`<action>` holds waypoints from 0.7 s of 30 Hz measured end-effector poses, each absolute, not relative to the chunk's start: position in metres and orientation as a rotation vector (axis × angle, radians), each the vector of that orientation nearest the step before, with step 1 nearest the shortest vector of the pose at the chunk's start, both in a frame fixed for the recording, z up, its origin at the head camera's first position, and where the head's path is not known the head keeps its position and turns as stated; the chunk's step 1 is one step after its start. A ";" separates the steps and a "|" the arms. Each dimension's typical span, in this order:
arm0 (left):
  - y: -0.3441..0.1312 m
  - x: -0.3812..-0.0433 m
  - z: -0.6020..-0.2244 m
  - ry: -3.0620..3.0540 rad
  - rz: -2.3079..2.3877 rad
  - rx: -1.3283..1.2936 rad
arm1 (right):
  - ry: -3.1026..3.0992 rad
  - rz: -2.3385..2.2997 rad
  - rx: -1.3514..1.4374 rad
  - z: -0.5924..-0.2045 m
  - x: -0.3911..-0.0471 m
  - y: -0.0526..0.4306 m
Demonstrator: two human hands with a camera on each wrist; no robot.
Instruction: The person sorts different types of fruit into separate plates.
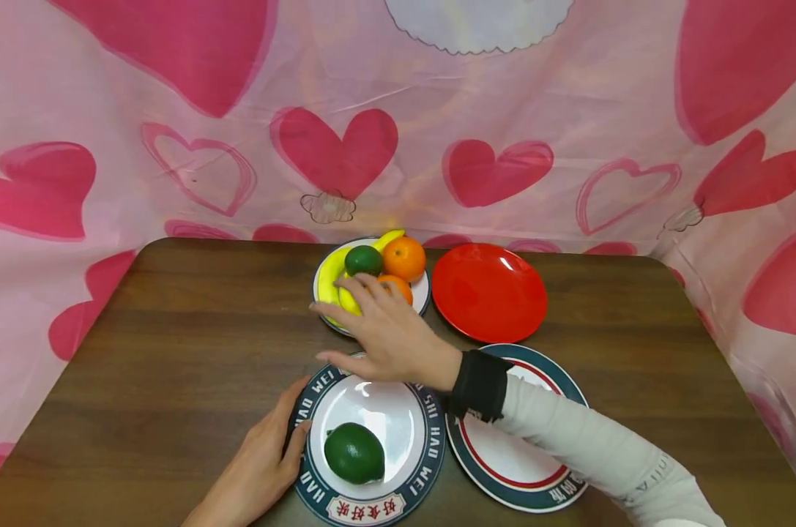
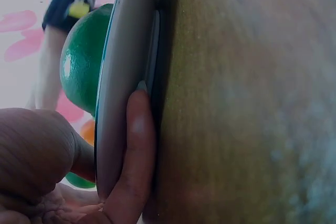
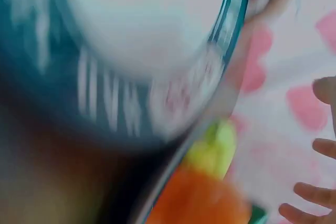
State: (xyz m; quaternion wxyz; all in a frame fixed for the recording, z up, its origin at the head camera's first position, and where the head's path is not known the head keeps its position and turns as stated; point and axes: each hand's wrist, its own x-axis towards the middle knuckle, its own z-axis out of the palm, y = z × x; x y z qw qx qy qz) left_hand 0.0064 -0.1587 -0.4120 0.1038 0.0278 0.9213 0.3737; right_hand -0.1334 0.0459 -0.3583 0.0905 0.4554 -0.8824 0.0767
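My left hand (image 1: 262,454) grips the left rim of a white plate (image 1: 430,439) with a blue-green lettered border. The left wrist view shows a finger (image 2: 139,145) tucked under that rim and the thumb over it. A green lime (image 1: 354,454) lies on this plate. My right hand (image 1: 398,340) reaches across with spread fingers, nothing held, over the front of a smaller fruit plate (image 1: 421,296). On it lie yellow bananas (image 1: 329,282), a second green lime (image 1: 363,260) and two oranges (image 1: 404,258), the front one partly hidden by the hand.
A red plate (image 1: 490,293) stands right of the fruit plate. Beneath the right forearm is another white plate (image 1: 516,494) with a blue-green border and red ring. Behind the wooden table (image 1: 173,351) hangs a pink heart-patterned cloth (image 1: 424,80).
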 end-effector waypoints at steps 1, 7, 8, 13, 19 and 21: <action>-0.159 0.007 -0.412 2.708 1.100 0.072 | -2.608 0.223 1.298 -0.358 -0.144 0.045; -0.159 0.009 -0.411 2.714 1.099 0.059 | -2.644 0.243 1.117 -0.358 -0.191 0.041; -0.159 0.010 -0.411 2.720 1.102 0.065 | -2.650 0.250 1.110 -0.358 -0.197 0.040; -0.159 0.010 -0.410 2.711 1.116 0.067 | -2.701 0.275 1.096 -0.361 -0.214 0.033; -0.158 0.007 -0.409 2.642 1.105 0.010 | -2.788 0.287 1.095 -0.361 -0.224 0.026; -0.158 0.006 -0.408 2.635 1.100 0.002 | -2.808 0.285 1.098 -0.360 -0.228 0.025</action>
